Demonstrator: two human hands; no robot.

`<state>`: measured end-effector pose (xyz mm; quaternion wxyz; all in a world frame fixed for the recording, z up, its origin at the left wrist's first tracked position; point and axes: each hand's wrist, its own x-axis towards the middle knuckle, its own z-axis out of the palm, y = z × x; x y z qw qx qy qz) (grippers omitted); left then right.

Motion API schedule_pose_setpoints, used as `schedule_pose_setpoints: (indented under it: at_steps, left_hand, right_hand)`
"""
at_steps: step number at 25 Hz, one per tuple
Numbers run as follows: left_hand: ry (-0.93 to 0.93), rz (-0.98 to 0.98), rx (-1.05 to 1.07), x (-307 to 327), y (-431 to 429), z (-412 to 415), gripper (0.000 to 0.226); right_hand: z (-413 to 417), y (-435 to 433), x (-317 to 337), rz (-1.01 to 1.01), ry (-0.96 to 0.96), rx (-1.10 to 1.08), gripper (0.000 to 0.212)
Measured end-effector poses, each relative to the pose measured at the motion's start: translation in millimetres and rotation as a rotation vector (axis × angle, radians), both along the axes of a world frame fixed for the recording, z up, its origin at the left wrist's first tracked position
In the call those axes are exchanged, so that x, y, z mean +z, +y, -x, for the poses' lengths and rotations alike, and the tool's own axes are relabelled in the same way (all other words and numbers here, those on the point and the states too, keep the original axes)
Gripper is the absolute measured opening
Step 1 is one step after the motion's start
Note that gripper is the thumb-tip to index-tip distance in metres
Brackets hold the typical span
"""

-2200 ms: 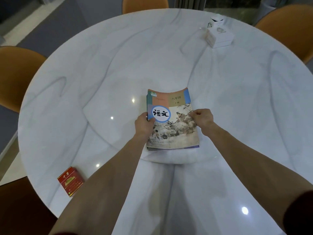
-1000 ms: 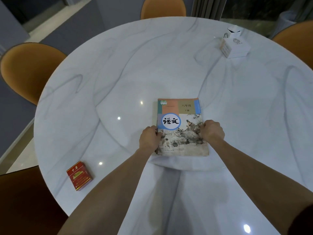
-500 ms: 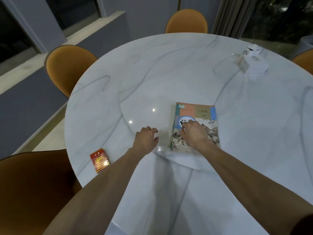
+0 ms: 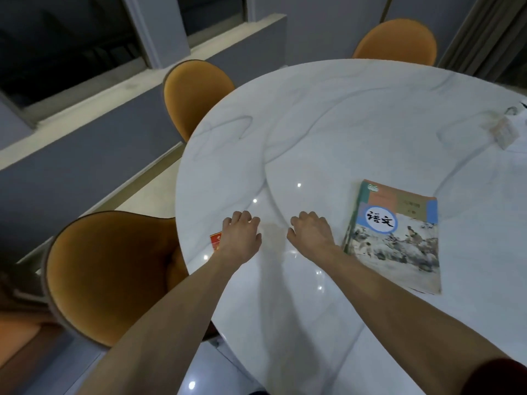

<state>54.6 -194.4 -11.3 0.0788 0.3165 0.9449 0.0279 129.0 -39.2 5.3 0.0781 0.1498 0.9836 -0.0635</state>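
A closed textbook [image 4: 396, 238] with a painted cover and a blue-ringed white circle lies flat on the white marble table [image 4: 328, 132], right of both hands. My right hand [image 4: 310, 233] hovers just left of the book, fingers loosely curled, holding nothing. My left hand [image 4: 241, 233] is further left, fingers loosely curled and empty, over a small red pack [image 4: 216, 240] that it mostly hides near the table's left edge.
Orange chairs stand around the table: one at near left [image 4: 108, 275], one at far left [image 4: 194, 92], one at the back [image 4: 399, 41]. A white box [image 4: 504, 132] sits at the table's far right. A low grey wall runs along the left.
Both hands let go of the book and moved left. My left hand now covers the red pack. The view swung left, so the book sits to the right.
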Motion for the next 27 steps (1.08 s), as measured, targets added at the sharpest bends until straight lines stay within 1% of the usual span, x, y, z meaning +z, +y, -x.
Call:
schedule_pose_setpoints:
  at_steps: [2,5,8,10,12,13,15,19,21,24,27]
  left_hand:
    - [-0.027,-0.002,0.032,-6,-18,8,0.044]
    - [-0.091,-0.022,0.064,-17,-44,17,0.056]
    - [-0.162,-0.011,0.053,-30,-65,22,0.078]
    - [-0.236,0.033,0.040,-41,-74,25,0.094]
    - [-0.273,0.094,0.015,-49,-80,28,0.103]
    - [-0.274,0.117,0.000,-52,-83,30,0.104]
    - [-0.269,0.130,-0.017,-57,-85,33,0.098]
    - [-0.224,0.064,-0.061,-62,-89,37,0.087]
    - [-0.211,0.011,-0.078,-61,-87,39,0.086]
    - [-0.222,-0.091,-0.068,-51,-80,39,0.086]
    - [-0.237,-0.155,-0.116,-38,-64,40,0.085]
  right_hand:
    - [12,-21,-7,-0.002,-0.014,0.040,0.034]
    - [29,-51,-22,0.021,-0.057,0.094,0.034]
    - [39,-77,-36,0.069,-0.104,0.119,0.036]
    - [44,-90,-47,0.097,-0.128,0.112,0.036]
    - [47,-100,-54,0.127,-0.152,0.106,0.036]
    - [50,-104,-58,0.147,-0.160,0.102,0.036]
    - [53,-109,-64,0.192,-0.173,0.085,0.036]
    - [60,-116,-72,0.283,-0.171,0.005,0.034]
    - [63,-115,-72,0.393,-0.159,-0.071,0.032]
    - [62,-108,-68,0.571,-0.095,-0.199,0.030]
    - [51,-91,-51,0.652,0.014,-0.306,0.029]
